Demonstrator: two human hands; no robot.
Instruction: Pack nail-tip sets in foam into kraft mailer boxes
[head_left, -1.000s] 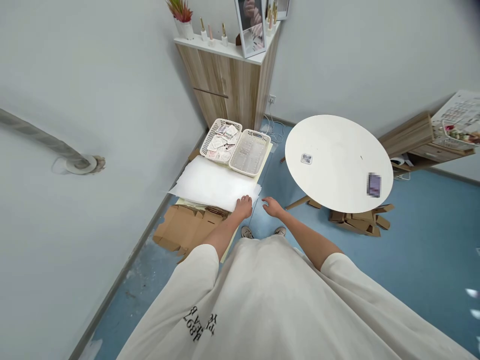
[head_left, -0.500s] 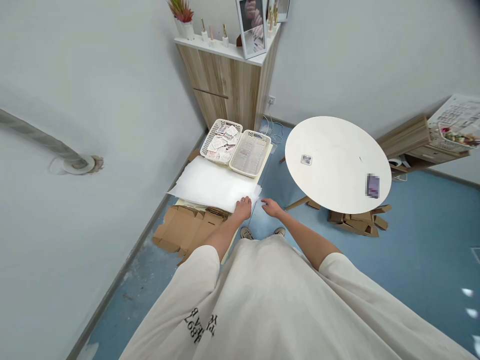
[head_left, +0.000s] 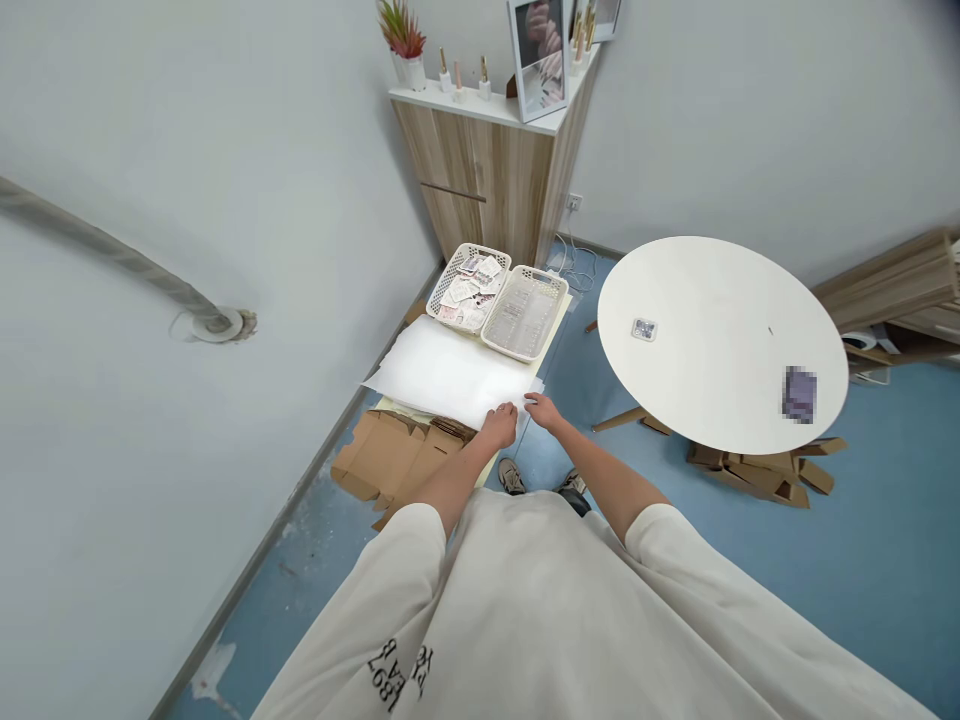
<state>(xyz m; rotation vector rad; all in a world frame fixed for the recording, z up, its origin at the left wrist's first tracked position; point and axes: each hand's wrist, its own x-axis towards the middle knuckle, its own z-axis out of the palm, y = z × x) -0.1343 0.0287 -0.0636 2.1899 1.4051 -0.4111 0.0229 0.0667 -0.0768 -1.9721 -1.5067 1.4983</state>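
A stack of white foam sheets (head_left: 450, 368) lies on the blue floor in front of me. My left hand (head_left: 499, 426) rests on its near right corner, fingers lying on the top sheet. My right hand (head_left: 543, 411) reaches in from the right, its stretched fingers touching the same corner close to the left hand. Neither hand holds anything that I can make out. Beyond the sheets stand two white plastic baskets: the left basket (head_left: 442, 283) holds several small packets, the right basket (head_left: 553, 312) holds clear flat items.
Flattened cardboard boxes (head_left: 386, 455) lie by the wall near my feet. A round white table (head_left: 720, 300) stands to the right, with more cardboard (head_left: 757, 468) under it. A wooden cabinet (head_left: 491, 175) fills the corner. The wall runs along the left.
My right hand has moved left to the corner of the sheets, meeting the left hand. The view has shifted, so everything sits further right in the picture.
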